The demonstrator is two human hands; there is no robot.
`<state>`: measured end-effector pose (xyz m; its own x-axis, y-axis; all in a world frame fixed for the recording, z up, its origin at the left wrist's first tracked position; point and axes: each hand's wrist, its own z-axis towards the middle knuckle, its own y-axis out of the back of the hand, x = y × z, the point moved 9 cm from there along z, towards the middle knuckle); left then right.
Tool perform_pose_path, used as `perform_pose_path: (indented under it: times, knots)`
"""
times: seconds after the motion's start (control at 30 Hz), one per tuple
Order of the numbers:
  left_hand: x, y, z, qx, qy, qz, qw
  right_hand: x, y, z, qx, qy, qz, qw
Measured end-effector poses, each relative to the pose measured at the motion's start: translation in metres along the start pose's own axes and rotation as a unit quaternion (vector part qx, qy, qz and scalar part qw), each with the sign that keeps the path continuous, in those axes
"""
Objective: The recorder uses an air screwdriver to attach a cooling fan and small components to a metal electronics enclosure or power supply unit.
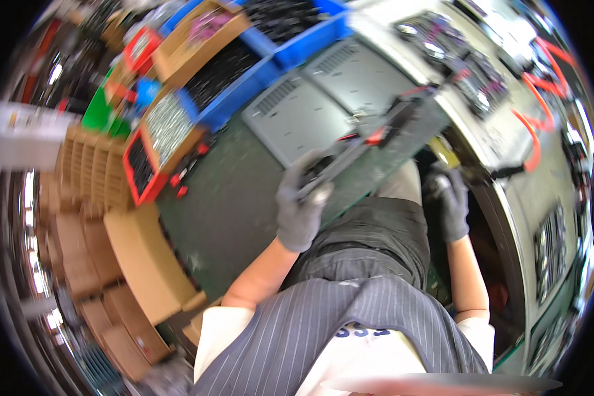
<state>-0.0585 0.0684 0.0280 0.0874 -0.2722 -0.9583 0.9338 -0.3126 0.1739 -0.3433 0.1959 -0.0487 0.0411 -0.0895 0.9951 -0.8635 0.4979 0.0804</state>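
Note:
My left hand (300, 204), in a grey glove, grips the near end of a flat dark panel (383, 135) that tilts up over the green bench. The panel has red bits along its upper edge. My right hand (450, 198), also gloved, is closed at the panel's far lower corner beside a yellow part (445, 152); whether it grips the panel or the part is blurred. Two grey vented covers (310, 109) lie flat on the bench behind the panel.
Blue bins (297, 36) and cardboard boxes of small dark parts stand at the back left. A red tray (142, 168) sits by brown cardboard dividers (89, 165). Orange cables (541, 99) and dark assemblies lie on the right-hand bench.

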Motion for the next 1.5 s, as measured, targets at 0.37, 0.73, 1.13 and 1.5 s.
perform_pose_path:
  times: [0.37,0.73,1.13,1.5]
  knots:
    - [0.008,0.202,-0.056,-0.002,-0.014,-0.654,0.756,0.029,-0.005,0.165,0.021,0.117,-0.11,0.987]
    - [0.057,0.277,-0.129,-0.42,0.106,-0.432,0.791,0.202,-0.046,0.113,-0.068,0.219,0.005,0.973]
    - [-0.107,0.163,-0.051,0.042,-0.095,0.485,0.868,0.218,-0.25,0.044,0.242,0.259,-0.391,0.849]
    - [-0.106,0.148,-0.044,0.067,-0.065,0.496,0.863,0.112,0.145,0.166,-0.582,0.014,-0.227,0.781]
